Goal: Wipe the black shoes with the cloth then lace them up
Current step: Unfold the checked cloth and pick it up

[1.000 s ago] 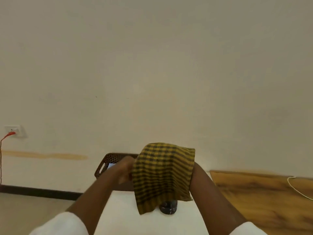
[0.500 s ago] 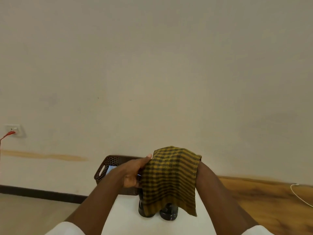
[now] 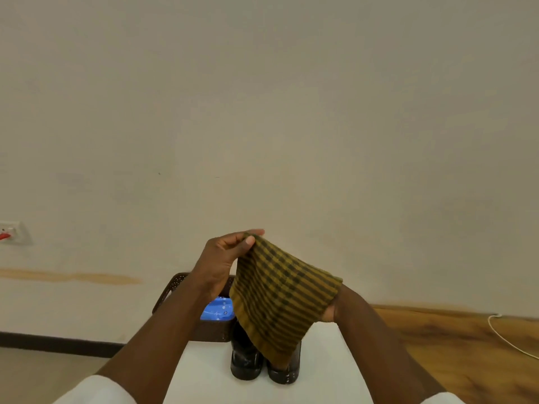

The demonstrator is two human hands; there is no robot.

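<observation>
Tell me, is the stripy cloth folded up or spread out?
Spread out. The cloth hangs open between the left hand, pinching one corner, and the right hand, mostly hidden behind it.

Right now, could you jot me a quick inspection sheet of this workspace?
Surface: white table, mostly bare.
Job's things: black shoes side by side; checked cloth held above them.
Clutter: brown basket behind, blue packet inside.
Grippers: left hand pinches a cloth corner; right hand mostly hidden under cloth.
Cables: white cable on wooden floor; red plug in wall socket.
Surroundings: plain cream wall.
</observation>
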